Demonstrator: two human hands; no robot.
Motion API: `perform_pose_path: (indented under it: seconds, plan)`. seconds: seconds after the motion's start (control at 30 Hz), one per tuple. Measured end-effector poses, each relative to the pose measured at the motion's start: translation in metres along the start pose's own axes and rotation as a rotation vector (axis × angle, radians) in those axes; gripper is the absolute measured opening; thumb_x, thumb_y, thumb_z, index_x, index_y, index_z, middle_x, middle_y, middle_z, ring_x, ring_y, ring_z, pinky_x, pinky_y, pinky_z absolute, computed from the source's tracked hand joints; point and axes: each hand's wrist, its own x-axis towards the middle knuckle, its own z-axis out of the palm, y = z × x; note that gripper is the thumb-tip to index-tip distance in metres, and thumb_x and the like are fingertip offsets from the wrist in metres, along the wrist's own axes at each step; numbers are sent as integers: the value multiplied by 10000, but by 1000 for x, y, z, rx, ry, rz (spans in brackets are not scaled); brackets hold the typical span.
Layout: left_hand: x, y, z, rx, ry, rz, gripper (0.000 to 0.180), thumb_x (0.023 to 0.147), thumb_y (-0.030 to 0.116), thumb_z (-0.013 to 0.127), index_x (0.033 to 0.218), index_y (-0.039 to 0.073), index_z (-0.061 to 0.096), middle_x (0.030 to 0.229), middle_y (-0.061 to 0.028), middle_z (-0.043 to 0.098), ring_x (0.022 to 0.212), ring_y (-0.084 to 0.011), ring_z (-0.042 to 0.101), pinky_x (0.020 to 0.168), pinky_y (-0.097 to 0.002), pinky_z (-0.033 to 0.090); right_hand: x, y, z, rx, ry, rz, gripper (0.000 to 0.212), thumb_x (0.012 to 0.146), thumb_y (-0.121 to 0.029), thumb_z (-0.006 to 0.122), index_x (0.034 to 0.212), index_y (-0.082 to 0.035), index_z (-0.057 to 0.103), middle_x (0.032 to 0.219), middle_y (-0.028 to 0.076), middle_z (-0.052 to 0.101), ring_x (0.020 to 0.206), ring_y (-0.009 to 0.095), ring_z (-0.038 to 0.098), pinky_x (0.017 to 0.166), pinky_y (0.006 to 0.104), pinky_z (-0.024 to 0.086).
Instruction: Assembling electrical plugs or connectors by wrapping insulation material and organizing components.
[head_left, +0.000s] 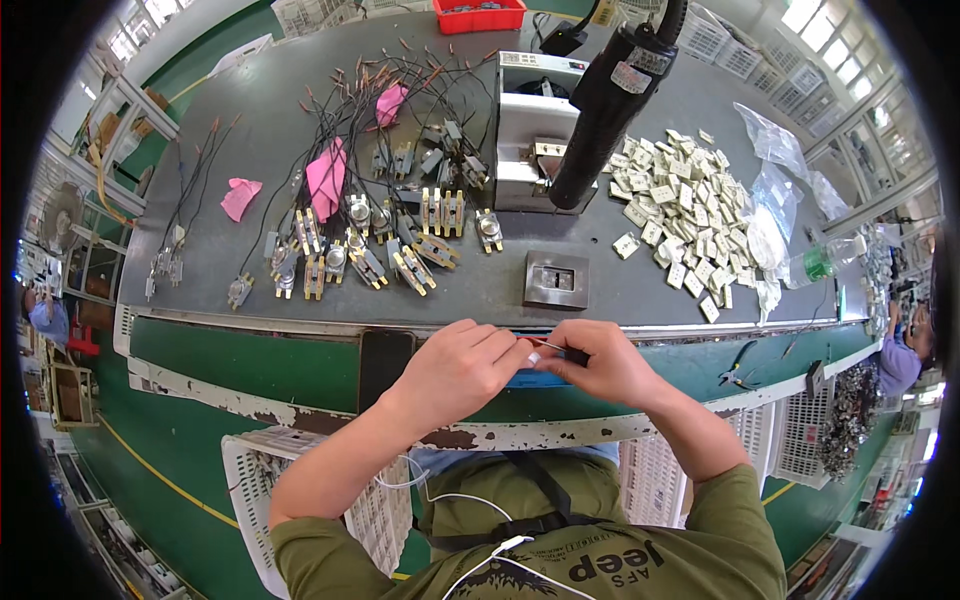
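Observation:
At the bench's front edge, my left hand (462, 362) and my right hand (603, 365) meet with fingertips pinched together. Between them shows a thin red and silver rod-like piece (541, 342), mostly covered by the fingers, so its kind is unclear. A small white bit shows at the right thumb. Under the hands lies something flat and blue (538, 379). Just beyond them stands a square metal block (556, 281) with a recess in its top. Left of my left hand is a black phone-like slab (386, 366).
Wired metal-and-grey parts (365, 250) and pink scraps (327, 178) spread across the left. A white machine (527, 150) stands behind the block, with a black cylinder (610, 110) overhead. Right lie piled cream pieces (690, 205), a plastic bottle (828, 260) and pliers (740, 375).

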Motion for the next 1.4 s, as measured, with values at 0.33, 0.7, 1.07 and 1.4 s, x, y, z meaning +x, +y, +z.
perform_pose_path:
  seconds: [0.33, 0.7, 1.07, 1.4]
  plan:
    - [3, -12, 8, -178, -52, -116, 83, 782, 126, 644, 772, 60, 593, 696, -37, 563, 667, -200, 580, 596, -316, 439, 4, 1, -1, -577, 82, -528, 221, 659, -32, 710, 862, -33, 623, 782, 55, 591, 539, 201, 578, 458, 300, 475]
    - [4, -11, 5, -588, -142, -340, 180, 824, 137, 639, 976, 42, 627, 853, -94, 636, 776, -235, 630, 680, -328, 500, -3, 13, 1, -322, 173, -401, 213, 700, -35, 714, 900, -47, 642, 792, 54, 634, 557, 158, 580, 484, 269, 460]
    - [-13, 0, 12, -840, 229, -498, 231, 817, 27, 657, 1029, 15, 564, 893, -65, 598, 800, -131, 606, 731, -265, 497, -13, -17, 4, 502, 240, 323, 114, 811, -87, 700, 875, -19, 634, 667, -51, 570, 530, 5, 436, 466, 184, 338]
    - [2, 13, -9, -831, 188, -550, 197, 800, -15, 621, 992, 30, 616, 909, -61, 629, 833, -134, 620, 708, -254, 491, -14, -20, 4, 517, 215, 141, 121, 857, -135, 657, 854, -28, 600, 879, 17, 597, 621, 25, 440, 520, 178, 336]
